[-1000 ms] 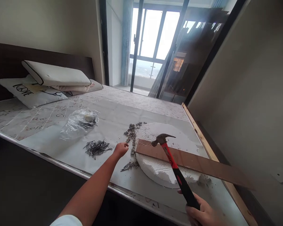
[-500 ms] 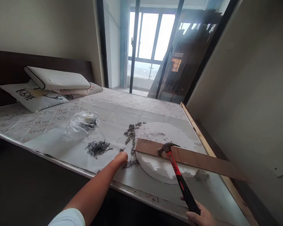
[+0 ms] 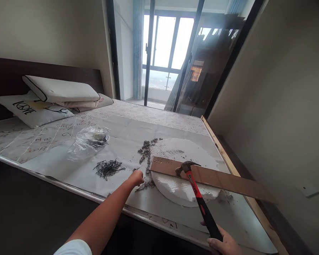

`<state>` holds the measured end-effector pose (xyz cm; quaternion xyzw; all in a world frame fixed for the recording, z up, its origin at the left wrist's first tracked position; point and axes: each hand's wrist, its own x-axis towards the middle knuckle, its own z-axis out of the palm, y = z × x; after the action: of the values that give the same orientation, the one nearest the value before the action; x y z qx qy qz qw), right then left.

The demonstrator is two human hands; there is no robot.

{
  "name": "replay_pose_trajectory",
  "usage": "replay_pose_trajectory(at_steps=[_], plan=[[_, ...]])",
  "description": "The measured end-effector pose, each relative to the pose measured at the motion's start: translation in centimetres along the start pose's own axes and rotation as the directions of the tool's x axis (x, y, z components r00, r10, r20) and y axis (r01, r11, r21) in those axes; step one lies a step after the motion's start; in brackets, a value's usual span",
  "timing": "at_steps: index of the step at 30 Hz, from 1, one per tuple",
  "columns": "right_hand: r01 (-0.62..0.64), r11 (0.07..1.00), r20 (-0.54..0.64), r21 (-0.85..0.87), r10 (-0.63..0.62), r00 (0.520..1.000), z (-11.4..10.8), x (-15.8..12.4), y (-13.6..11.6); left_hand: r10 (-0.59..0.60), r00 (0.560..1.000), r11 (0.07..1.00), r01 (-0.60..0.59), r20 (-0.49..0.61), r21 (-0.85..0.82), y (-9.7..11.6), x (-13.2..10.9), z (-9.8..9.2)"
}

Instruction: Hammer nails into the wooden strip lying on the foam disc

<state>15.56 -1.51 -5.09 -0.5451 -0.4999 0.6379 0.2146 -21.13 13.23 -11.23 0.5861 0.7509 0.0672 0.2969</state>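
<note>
My right hand [image 3: 223, 241] grips the black lower handle of a red and black claw hammer [image 3: 199, 198]. The hammer's head lies over a brown board [image 3: 218, 177] with small holes near its left end. Under the board is a round white foam slab [image 3: 172, 189] with broken edges. My left hand [image 3: 136, 178] is closed, held low over the sheet just left of the board; what its fingers hold, if anything, is hidden. Several loose nails [image 3: 140, 187] lie close by it. Farther left is a pile of nails [image 3: 108, 168].
A clear plastic bag [image 3: 89, 141] with dark contents sits on the grey sheet [image 3: 127, 136] covering the mattress. Grey crumbs [image 3: 145, 150] are scattered by the foam. Pillows [image 3: 61, 88] lie near the headboard. A wooden rail [image 3: 223, 148] runs along the right side, by the wall.
The whole view has shifted slightly, moving the scene a little left. Both hands keep nearly the same places, the right one still holding the hammer over the board.
</note>
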Motion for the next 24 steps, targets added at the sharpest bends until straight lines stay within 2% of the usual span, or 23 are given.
replay_pose_trajectory(at_steps=[4, 8, 12, 16, 18, 20, 24], plan=[[0.001, 1.000, -0.015, -0.004, -0.001, 1.000, -0.2, 0.4, 0.8, -0.057, 0.997, 0.997, 0.055, -0.043, -0.051, -0.2, -0.3, -2.1], [-0.010, 1.000, 0.000, 0.019, 0.010, 1.000, -0.2, 0.5, 0.9, -0.043, 0.988, 0.996, 0.031, -0.147, -0.086, 0.2, -0.5, -3.7], [-0.018, 1.000, -0.007, 0.022, 0.019, 1.000, -0.1, 0.4, 0.5, 0.053, 0.935, 0.969, -0.132, -0.351, -0.207, 1.6, -0.4, -4.7], [-0.008, 1.000, 0.004, 0.013, 0.008, 1.000, -0.3, 0.5, 0.6, 0.121, 0.879, 0.857, -0.327, -0.461, -0.398, 3.8, -0.7, -5.0], [-0.004, 1.000, 0.008, 0.027, 0.004, 1.000, -0.4, 0.6, 0.7, 0.137, 0.863, 0.813, -0.378, -0.486, -0.443, 5.2, -0.9, -4.9], [-0.016, 0.999, 0.013, 0.046, 0.016, 1.000, -0.4, 0.7, 0.7, 0.166, 0.865, 0.792, -0.403, -0.473, -0.459, 6.5, -1.1, -4.5], [-0.002, 1.000, 0.006, 0.014, 0.002, 1.000, -0.6, 0.9, 0.9, 0.221, 0.879, 0.804, -0.409, -0.422, -0.432, 8.7, -0.8, -3.4]])
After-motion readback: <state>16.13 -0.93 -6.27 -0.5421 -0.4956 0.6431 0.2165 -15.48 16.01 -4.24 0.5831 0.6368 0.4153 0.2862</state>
